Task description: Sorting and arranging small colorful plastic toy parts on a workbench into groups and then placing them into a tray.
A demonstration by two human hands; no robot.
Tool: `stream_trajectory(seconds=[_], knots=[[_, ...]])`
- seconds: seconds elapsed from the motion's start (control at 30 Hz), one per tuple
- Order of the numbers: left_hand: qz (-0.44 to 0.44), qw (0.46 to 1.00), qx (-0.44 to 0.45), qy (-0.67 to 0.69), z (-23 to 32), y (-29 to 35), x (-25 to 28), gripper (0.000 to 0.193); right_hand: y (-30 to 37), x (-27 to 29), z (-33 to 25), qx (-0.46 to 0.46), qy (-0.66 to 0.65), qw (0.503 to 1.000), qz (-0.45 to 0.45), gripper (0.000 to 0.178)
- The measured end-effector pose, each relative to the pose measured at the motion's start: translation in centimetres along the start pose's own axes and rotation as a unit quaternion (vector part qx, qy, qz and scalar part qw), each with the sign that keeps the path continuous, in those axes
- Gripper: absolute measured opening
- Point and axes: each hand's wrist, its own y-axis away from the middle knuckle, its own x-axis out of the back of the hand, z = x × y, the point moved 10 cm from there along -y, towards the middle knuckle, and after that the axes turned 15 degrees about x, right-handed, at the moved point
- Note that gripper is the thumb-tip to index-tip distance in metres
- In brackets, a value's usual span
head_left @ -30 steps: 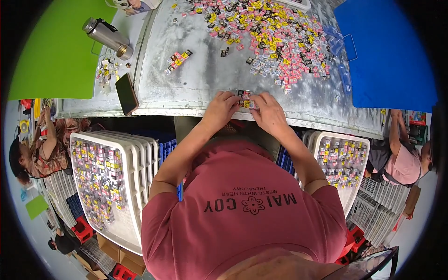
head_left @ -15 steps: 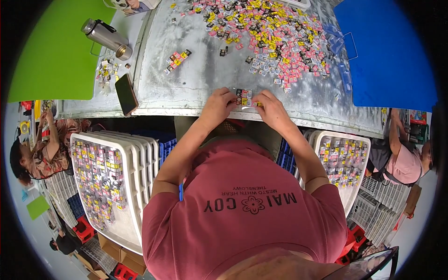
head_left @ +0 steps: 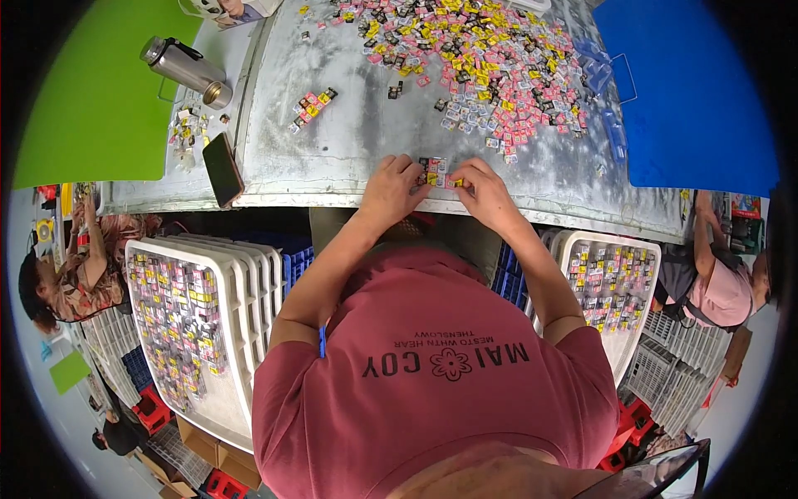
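Tile block (head_left: 434, 171): wearer's side of tile heap (head_left: 486, 71); likely light, stiff, slick; best held by side edges.
Left hand (head_left: 391, 190): fingers at block; cannot tell whether clamped.
Right hand (head_left: 485, 193): pinching yellow tile (head_left: 457, 183).

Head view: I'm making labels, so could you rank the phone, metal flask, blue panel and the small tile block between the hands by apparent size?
Largest to smallest:
1. Blue panel
2. Metal flask
3. Phone
4. Tile block, as far as it shows
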Motion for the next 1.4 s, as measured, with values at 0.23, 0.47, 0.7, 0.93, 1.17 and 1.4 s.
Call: stream_trajectory(seconds=[0.23,0.47,0.7,0.93,1.17,1.4], knots=[[0.011,1.0,0.001,0.016,0.2,0.7,0.3,0.023,0.8,0.1,1.2,0.003,-0.017,1.0,0.026,0.016],[0.028,0.999,0.001,0.023,0.4,0.8,0.4,0.024,1.2,0.4,1.4,0.014,-0.026,0.999,0.046,0.016],[0.05,0.999,-0.011,0.015,0.5,1.2,0.6,0.026,0.7,1.1,-1.6,0.094,0.078,0.99,0.063,0.018],[0.039,0.999,-0.013,0.009,0.5,1.1,0.4,0.026,0.7,0.3,-1.6,0.115,0.103,0.987,0.051,0.017],[0.042,0.999,-0.013,0.031,0.2,1.3,0.6,0.026,1.0,0.6,-1.3,0.135,0.128,0.979,0.078,0.016],[0.048,0.996,-0.029,0.07,-0.5,2.4,1.8,0.024,0.8,0.4,-3.3,0.19,0.207,0.959,0.045,0.015]])
